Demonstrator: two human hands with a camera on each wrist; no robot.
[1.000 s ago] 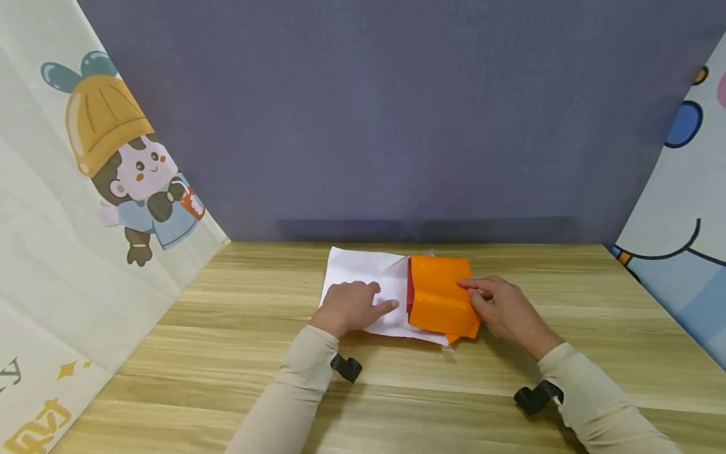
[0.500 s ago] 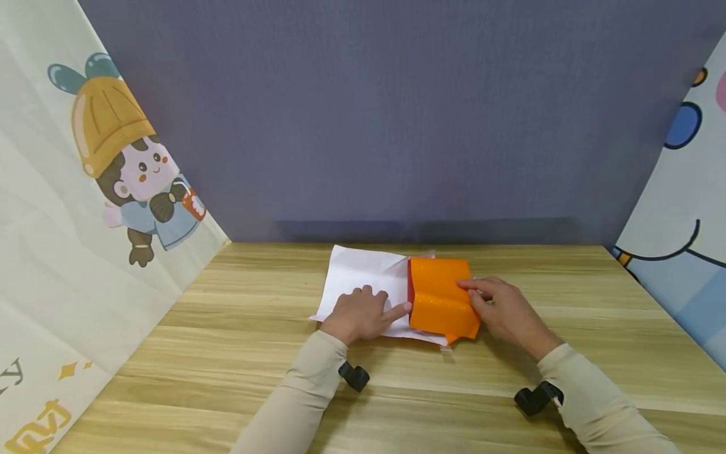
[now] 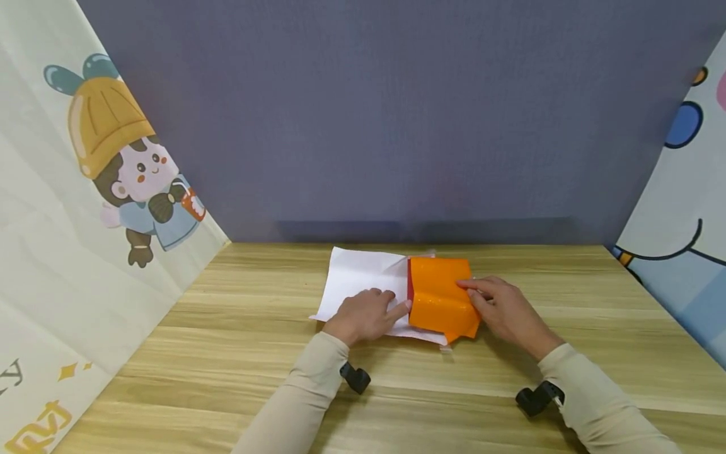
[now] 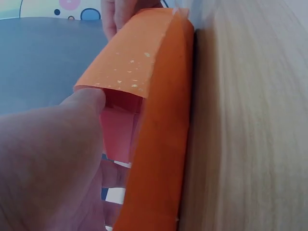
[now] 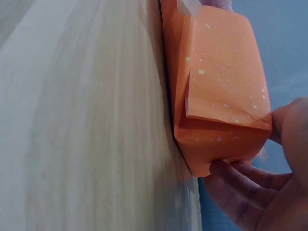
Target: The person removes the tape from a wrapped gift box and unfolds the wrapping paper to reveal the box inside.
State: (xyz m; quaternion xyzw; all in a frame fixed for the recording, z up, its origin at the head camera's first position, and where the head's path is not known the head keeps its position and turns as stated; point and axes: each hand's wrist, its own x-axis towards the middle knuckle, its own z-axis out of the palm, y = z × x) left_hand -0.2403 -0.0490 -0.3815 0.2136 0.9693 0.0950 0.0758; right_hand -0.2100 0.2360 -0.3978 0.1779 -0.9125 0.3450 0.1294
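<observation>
A red box (image 4: 118, 134) lies partly wrapped in orange gold-flecked paper (image 3: 439, 293). Leftward, the sheet spreads out with its white inner side (image 3: 354, 274) up. My left hand (image 3: 365, 314) rests on that white part, its thumb touching the box's left end at the edge of the orange fold. At the wrapped right end, my right hand (image 3: 505, 309) holds the package between thumb and fingers; its fingers (image 5: 240, 185) lie against the folded end in the right wrist view. Most of the box is hidden under the paper.
The package lies on a wood-grain table (image 3: 238, 378), close to the grey back panel (image 3: 397, 126). Bits of clear tape (image 3: 446, 349) stick out at the paper's edge. Printed cloth walls (image 3: 51, 221) stand at both sides.
My left hand has slid right across the white paper until its thumb reaches the box's end. My right hand and the package have barely moved.
</observation>
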